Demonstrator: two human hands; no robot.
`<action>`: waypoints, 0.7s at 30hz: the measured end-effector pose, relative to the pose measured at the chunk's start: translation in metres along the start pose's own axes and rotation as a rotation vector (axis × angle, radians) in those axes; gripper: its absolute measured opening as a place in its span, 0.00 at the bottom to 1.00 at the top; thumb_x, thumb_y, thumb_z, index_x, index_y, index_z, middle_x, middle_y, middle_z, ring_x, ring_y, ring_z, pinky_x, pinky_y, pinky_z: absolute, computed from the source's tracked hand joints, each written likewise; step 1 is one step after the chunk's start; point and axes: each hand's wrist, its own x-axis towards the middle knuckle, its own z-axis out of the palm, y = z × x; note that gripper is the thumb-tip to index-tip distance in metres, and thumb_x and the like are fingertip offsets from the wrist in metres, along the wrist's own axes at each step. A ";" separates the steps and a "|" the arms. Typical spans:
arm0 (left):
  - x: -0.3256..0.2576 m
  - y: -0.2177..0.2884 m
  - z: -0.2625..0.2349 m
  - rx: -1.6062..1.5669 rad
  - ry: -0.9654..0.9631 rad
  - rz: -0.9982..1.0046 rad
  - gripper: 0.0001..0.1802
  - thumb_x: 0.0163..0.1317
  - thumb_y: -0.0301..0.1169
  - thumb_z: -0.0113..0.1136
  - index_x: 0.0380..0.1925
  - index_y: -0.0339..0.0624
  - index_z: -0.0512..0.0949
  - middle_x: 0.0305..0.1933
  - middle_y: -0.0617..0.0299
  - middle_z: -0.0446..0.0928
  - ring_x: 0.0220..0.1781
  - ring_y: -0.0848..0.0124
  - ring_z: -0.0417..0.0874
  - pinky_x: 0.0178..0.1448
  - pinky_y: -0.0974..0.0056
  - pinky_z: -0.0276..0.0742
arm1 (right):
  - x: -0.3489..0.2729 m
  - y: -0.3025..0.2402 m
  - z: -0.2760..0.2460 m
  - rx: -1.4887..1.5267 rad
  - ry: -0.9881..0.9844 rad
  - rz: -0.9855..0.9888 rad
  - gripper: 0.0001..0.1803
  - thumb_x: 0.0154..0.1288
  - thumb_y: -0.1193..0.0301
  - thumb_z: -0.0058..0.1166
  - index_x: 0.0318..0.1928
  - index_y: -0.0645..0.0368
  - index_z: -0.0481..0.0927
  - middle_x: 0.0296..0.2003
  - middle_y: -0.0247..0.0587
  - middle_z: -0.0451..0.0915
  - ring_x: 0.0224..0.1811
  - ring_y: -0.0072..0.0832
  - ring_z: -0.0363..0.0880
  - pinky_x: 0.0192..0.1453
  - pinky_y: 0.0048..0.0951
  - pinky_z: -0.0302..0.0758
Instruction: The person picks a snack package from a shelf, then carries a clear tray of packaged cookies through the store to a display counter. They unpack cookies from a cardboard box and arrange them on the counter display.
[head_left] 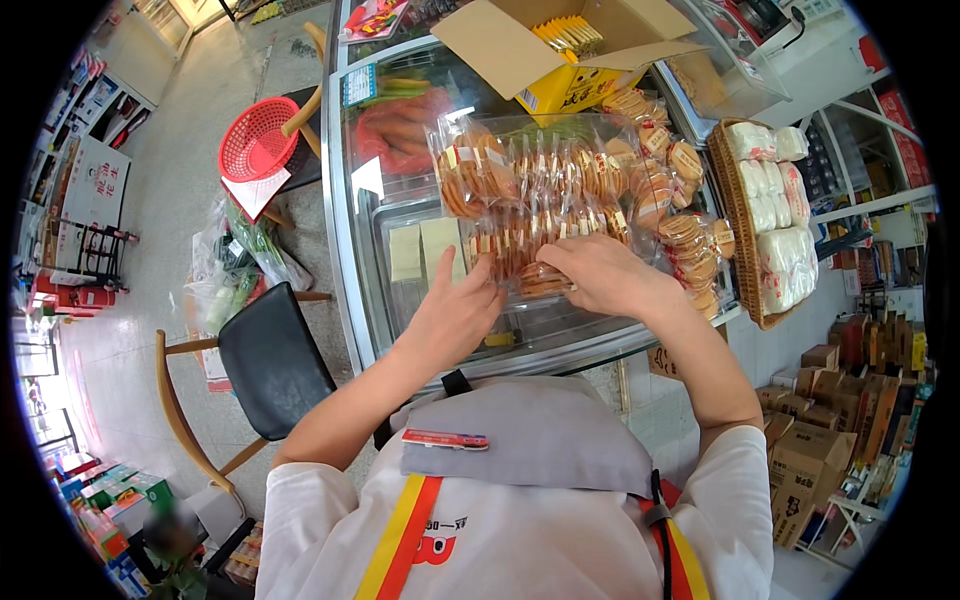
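A large clear plastic bag of small wrapped round biscuits [540, 190] lies on the glass top of a chest freezer [390, 290]. My left hand [455, 310] rests against the bag's near left corner, thumb raised and fingers spread. My right hand [600, 275] presses on the bag's near edge, its fingers curled around one wrapped biscuit pack [540, 280]. More loose wrapped biscuit packs [680, 210] are heaped to the right of the bag.
An open cardboard box [560, 50] with yellow packets stands behind the bag. A wicker basket [740, 220] of white wrapped items sits at right. A black chair [270, 365] and a red basket [255, 140] stand left of the freezer. Cartons are stacked at lower right.
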 end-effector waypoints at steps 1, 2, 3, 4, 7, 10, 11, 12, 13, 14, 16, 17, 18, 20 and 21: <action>0.001 -0.003 0.006 0.005 -0.028 0.000 0.16 0.51 0.28 0.54 0.42 0.38 0.77 0.40 0.63 0.75 0.63 0.63 0.64 0.58 0.51 0.66 | 0.003 0.000 0.001 -0.048 0.003 -0.005 0.15 0.47 0.80 0.54 0.39 0.61 0.70 0.34 0.45 0.77 0.40 0.46 0.77 0.44 0.43 0.73; 0.002 -0.006 0.014 0.008 -0.057 0.003 0.17 0.52 0.29 0.53 0.43 0.38 0.77 0.41 0.63 0.74 0.62 0.64 0.63 0.56 0.54 0.67 | 0.006 -0.002 0.002 -0.094 0.005 -0.007 0.14 0.47 0.80 0.54 0.38 0.61 0.71 0.32 0.45 0.78 0.38 0.45 0.78 0.43 0.42 0.73; 0.002 -0.008 0.019 0.011 -0.087 0.007 0.18 0.52 0.29 0.53 0.44 0.38 0.77 0.41 0.63 0.74 0.62 0.64 0.63 0.54 0.57 0.69 | 0.009 -0.004 0.004 -0.139 0.008 -0.008 0.13 0.47 0.79 0.54 0.36 0.62 0.71 0.31 0.45 0.78 0.37 0.45 0.78 0.42 0.41 0.74; 0.001 -0.008 0.023 0.002 -0.074 0.000 0.18 0.53 0.29 0.53 0.45 0.38 0.76 0.41 0.63 0.74 0.61 0.64 0.64 0.52 0.59 0.69 | 0.010 -0.008 0.006 -0.175 -0.007 0.013 0.13 0.47 0.79 0.54 0.37 0.62 0.71 0.31 0.45 0.77 0.37 0.44 0.78 0.42 0.41 0.74; 0.001 -0.006 0.025 -0.005 -0.074 -0.030 0.20 0.53 0.30 0.52 0.48 0.39 0.75 0.42 0.64 0.73 0.59 0.65 0.65 0.48 0.63 0.69 | 0.010 -0.021 0.014 -0.282 -0.016 0.065 0.14 0.47 0.79 0.54 0.37 0.62 0.69 0.30 0.45 0.76 0.37 0.43 0.78 0.43 0.40 0.74; 0.004 -0.002 0.019 0.010 -0.121 -0.070 0.21 0.54 0.31 0.52 0.50 0.39 0.74 0.43 0.64 0.72 0.59 0.65 0.65 0.50 0.63 0.69 | 0.012 -0.027 0.020 -0.361 -0.002 0.093 0.13 0.48 0.78 0.54 0.37 0.62 0.70 0.30 0.45 0.77 0.37 0.41 0.79 0.42 0.38 0.74; 0.005 -0.002 0.020 0.012 -0.115 -0.076 0.22 0.54 0.31 0.52 0.50 0.39 0.74 0.43 0.64 0.72 0.58 0.66 0.65 0.51 0.63 0.68 | 0.013 -0.029 0.019 -0.374 -0.020 0.104 0.14 0.48 0.78 0.55 0.37 0.62 0.70 0.30 0.45 0.77 0.37 0.41 0.79 0.42 0.38 0.74; 0.006 -0.002 0.020 0.015 -0.110 -0.083 0.22 0.54 0.31 0.53 0.50 0.39 0.73 0.44 0.64 0.71 0.58 0.66 0.65 0.51 0.63 0.68 | 0.013 -0.031 0.018 -0.386 -0.039 0.115 0.14 0.48 0.78 0.55 0.37 0.62 0.70 0.30 0.45 0.77 0.37 0.41 0.79 0.42 0.38 0.74; 0.006 -0.002 0.019 0.028 -0.064 -0.074 0.22 0.53 0.31 0.53 0.50 0.39 0.74 0.43 0.63 0.72 0.58 0.65 0.65 0.52 0.63 0.68 | 0.014 -0.029 0.017 -0.349 -0.083 0.120 0.14 0.48 0.78 0.55 0.37 0.62 0.69 0.31 0.45 0.77 0.38 0.42 0.79 0.42 0.39 0.74; 0.006 -0.002 0.018 0.041 -0.015 -0.061 0.21 0.53 0.31 0.53 0.49 0.38 0.74 0.42 0.63 0.72 0.57 0.65 0.66 0.53 0.62 0.67 | 0.016 -0.024 0.016 -0.315 -0.125 0.130 0.14 0.48 0.78 0.54 0.38 0.62 0.69 0.32 0.46 0.76 0.38 0.42 0.78 0.43 0.39 0.73; 0.004 0.000 0.011 0.055 0.086 -0.006 0.20 0.52 0.29 0.53 0.47 0.38 0.75 0.40 0.61 0.72 0.54 0.65 0.69 0.54 0.63 0.68 | 0.017 -0.013 0.010 -0.198 -0.154 0.125 0.13 0.49 0.78 0.54 0.38 0.63 0.70 0.33 0.47 0.77 0.40 0.44 0.78 0.44 0.41 0.73; -0.003 0.000 0.005 0.055 0.137 0.031 0.19 0.51 0.28 0.53 0.45 0.37 0.76 0.39 0.61 0.72 0.52 0.64 0.71 0.53 0.63 0.69 | 0.015 -0.005 0.006 -0.116 -0.144 0.105 0.13 0.49 0.78 0.54 0.38 0.64 0.71 0.34 0.48 0.77 0.40 0.45 0.78 0.44 0.42 0.73; -0.006 0.001 0.001 0.055 0.188 0.067 0.17 0.51 0.27 0.53 0.43 0.36 0.76 0.38 0.60 0.73 0.49 0.64 0.72 0.52 0.63 0.70 | 0.013 0.000 0.003 -0.034 -0.134 0.085 0.13 0.50 0.78 0.54 0.39 0.64 0.72 0.36 0.49 0.78 0.40 0.46 0.78 0.44 0.42 0.73; -0.008 0.004 0.009 -0.142 0.111 0.102 0.13 0.49 0.25 0.53 0.37 0.36 0.76 0.38 0.58 0.73 0.46 0.63 0.75 0.47 0.63 0.74 | 0.008 0.002 0.004 0.012 -0.076 0.069 0.14 0.48 0.79 0.54 0.39 0.65 0.71 0.36 0.51 0.77 0.42 0.48 0.77 0.46 0.43 0.73; -0.008 0.006 0.012 -0.241 0.069 0.116 0.10 0.48 0.24 0.53 0.33 0.35 0.76 0.37 0.57 0.74 0.44 0.63 0.76 0.45 0.63 0.75 | 0.007 0.002 0.006 0.037 -0.049 0.059 0.15 0.47 0.79 0.54 0.39 0.65 0.71 0.36 0.52 0.77 0.43 0.50 0.76 0.47 0.44 0.72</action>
